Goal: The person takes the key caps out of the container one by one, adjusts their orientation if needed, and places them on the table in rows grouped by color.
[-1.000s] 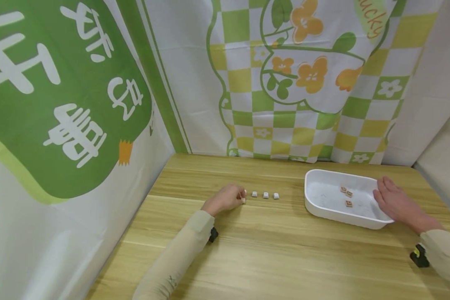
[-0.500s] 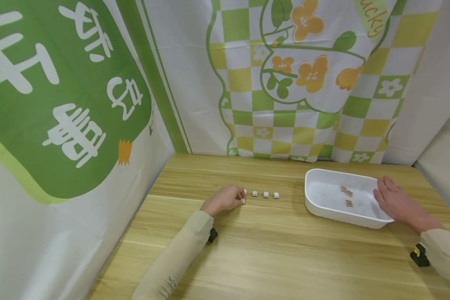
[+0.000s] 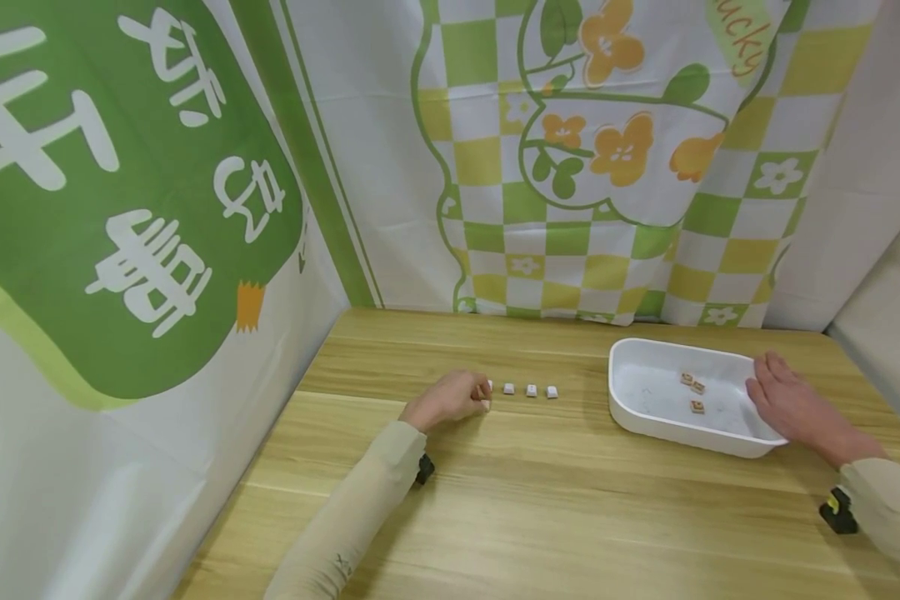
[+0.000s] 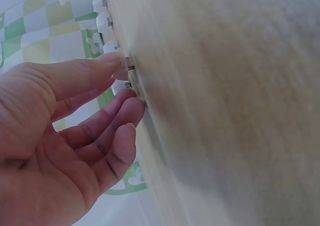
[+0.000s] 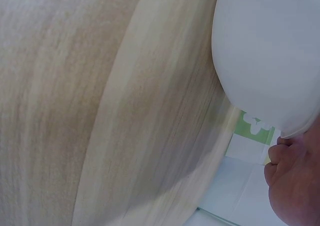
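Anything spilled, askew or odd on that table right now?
Nothing stands out. The white pieces beside the left hand line up in a row; the brown pieces lie unevenly, but inside the white tray.

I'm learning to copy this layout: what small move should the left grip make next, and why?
Probably set the pale piece down at the near side of the row's left end and let go: the left grip pinches it there, right by the white pieces lined up on the table. I can't tell whether it touches the table.

wooden table point(image 3: 570, 500) | checkered cloth point(image 3: 600, 212) behind | green-and-white cloth point(image 3: 142, 217) left
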Motion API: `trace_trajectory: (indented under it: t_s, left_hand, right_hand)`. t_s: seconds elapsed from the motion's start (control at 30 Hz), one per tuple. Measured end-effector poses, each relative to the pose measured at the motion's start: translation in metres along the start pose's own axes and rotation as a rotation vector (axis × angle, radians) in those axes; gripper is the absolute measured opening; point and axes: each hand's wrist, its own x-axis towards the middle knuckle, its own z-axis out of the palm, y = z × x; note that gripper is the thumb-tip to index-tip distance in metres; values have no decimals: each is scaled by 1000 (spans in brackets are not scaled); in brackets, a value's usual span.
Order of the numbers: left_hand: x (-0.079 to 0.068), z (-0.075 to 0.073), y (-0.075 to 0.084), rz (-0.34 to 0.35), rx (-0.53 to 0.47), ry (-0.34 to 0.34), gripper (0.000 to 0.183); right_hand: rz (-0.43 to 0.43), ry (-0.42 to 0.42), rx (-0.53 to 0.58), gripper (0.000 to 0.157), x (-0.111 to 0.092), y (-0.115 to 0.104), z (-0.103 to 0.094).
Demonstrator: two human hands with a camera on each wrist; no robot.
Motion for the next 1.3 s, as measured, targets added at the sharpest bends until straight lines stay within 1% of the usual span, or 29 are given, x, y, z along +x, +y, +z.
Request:
trace_trajectory:
  t_s: [0.17, 0.33, 0.43, 0.57, 0.73, 0.83, 1.03, 1.3]
  left_hand:
    - [0, -4, 2, -34, -22, -9, 27]
    - [5, -7, 4, -62, -17, 21, 26]
    - [8, -9, 7, -58, -12, 40, 27]
    - [11, -13, 15, -35, 13, 60, 29]
    - [15, -13, 24, -20, 50, 76, 31]
    - [18, -13, 29, 1, 53, 84, 31]
    - [26, -11, 41, 20, 68, 87, 32]
    - [39, -13, 64, 79, 55, 88, 29]
  right_hand:
    - [9, -6, 0, 65, 0, 1, 2]
    - [19, -20, 1, 66, 1, 2, 2]
    - [22, -24, -4, 66, 2, 2, 2]
    - [17, -24, -7, 65, 1, 2, 2]
    - [5, -13, -18, 64, 0, 1, 2]
    - [1, -5, -20, 63, 0, 0, 2]
    - [4, -13, -1, 63, -1, 0, 1]
    - [6, -20, -23, 64, 0, 0, -1]
